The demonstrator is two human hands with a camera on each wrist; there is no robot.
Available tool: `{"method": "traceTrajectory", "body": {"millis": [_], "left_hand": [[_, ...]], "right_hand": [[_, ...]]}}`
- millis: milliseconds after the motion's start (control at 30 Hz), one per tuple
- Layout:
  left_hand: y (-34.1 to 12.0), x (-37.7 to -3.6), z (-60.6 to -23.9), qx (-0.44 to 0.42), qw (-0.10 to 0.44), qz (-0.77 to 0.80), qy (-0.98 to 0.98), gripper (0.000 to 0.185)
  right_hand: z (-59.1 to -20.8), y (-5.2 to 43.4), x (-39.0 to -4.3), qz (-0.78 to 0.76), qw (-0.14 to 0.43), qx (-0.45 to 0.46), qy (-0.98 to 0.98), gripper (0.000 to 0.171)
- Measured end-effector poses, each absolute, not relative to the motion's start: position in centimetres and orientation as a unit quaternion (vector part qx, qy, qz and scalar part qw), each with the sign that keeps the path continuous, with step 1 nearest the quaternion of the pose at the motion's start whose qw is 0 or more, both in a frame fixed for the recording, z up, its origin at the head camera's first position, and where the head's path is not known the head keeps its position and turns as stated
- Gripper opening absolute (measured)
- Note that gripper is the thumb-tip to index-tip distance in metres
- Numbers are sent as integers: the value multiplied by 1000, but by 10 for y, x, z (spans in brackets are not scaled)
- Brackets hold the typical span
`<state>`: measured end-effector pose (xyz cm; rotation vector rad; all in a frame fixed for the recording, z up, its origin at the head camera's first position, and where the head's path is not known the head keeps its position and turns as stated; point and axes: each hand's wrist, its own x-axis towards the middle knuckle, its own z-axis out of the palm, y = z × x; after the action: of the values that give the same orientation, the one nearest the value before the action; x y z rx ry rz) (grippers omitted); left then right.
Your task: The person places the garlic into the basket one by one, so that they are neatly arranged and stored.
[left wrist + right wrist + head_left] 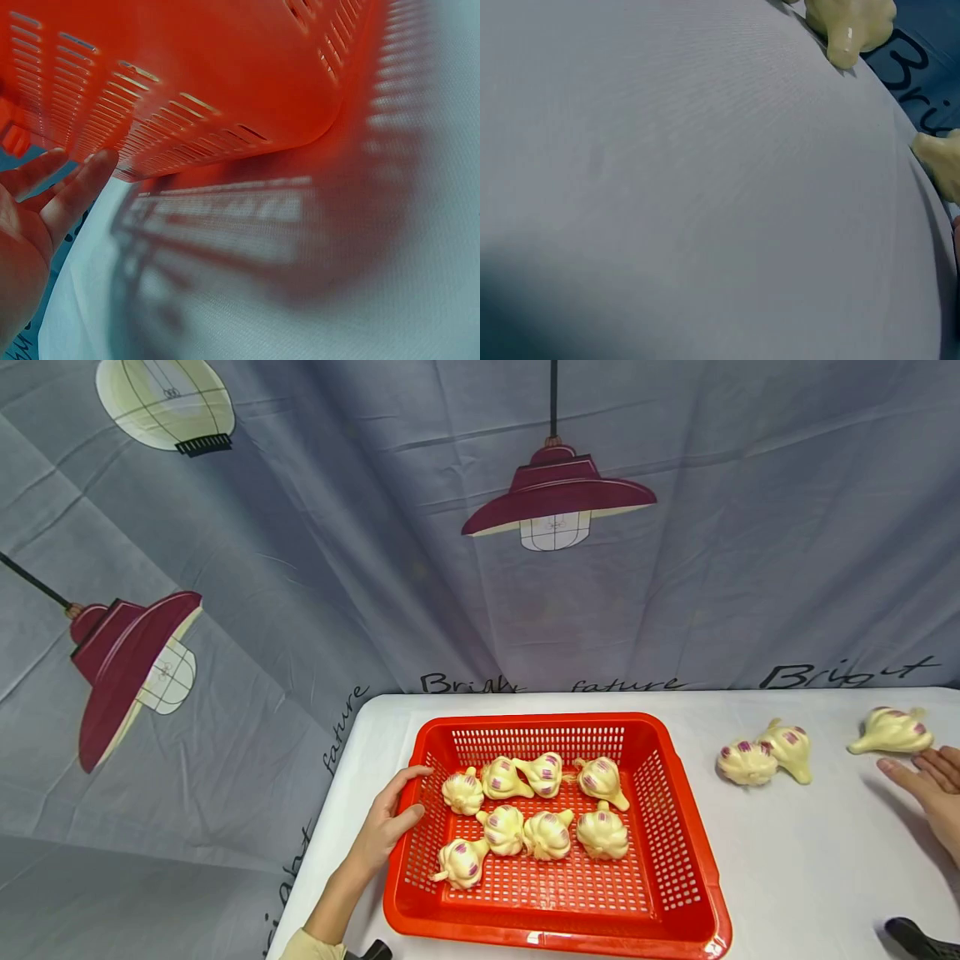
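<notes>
Left hand point(386, 827) rests spread against the red basket's point(678, 893) left rim; right hand point(926, 785), fingers straight, lies just beside a garlic bulb point(892, 732) right of the basket.

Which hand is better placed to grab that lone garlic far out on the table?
Probably the right hand: its fingertips lie just beside the lone garlic, while the left hand rests on the red basket.

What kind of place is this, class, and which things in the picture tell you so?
Probably a staged recording corner, not a real kitchen. A printed backdrop of drawn lamps hangs behind a white-clothed table, and the garlic in the red basket looks like plastic.
</notes>
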<state>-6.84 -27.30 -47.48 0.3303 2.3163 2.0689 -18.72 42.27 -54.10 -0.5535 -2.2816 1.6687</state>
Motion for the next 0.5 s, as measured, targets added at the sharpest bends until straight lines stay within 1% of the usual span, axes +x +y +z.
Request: {"method": "traceTrajectory", "body": {"millis": [233, 400, 500], "left_hand": [[-274, -68, -475, 109, 8, 663, 741, 49], [-275, -68, -475, 107, 11, 665, 739, 49], [-274, -68, -475, 102, 15, 665, 740, 49]], "right_hand": [[-525, 411, -201, 528, 105, -247, -805, 91], [-525, 406, -214, 548, 147, -278, -775, 85], [-525, 407, -221, 558, 156, -281, -765, 81]]}}
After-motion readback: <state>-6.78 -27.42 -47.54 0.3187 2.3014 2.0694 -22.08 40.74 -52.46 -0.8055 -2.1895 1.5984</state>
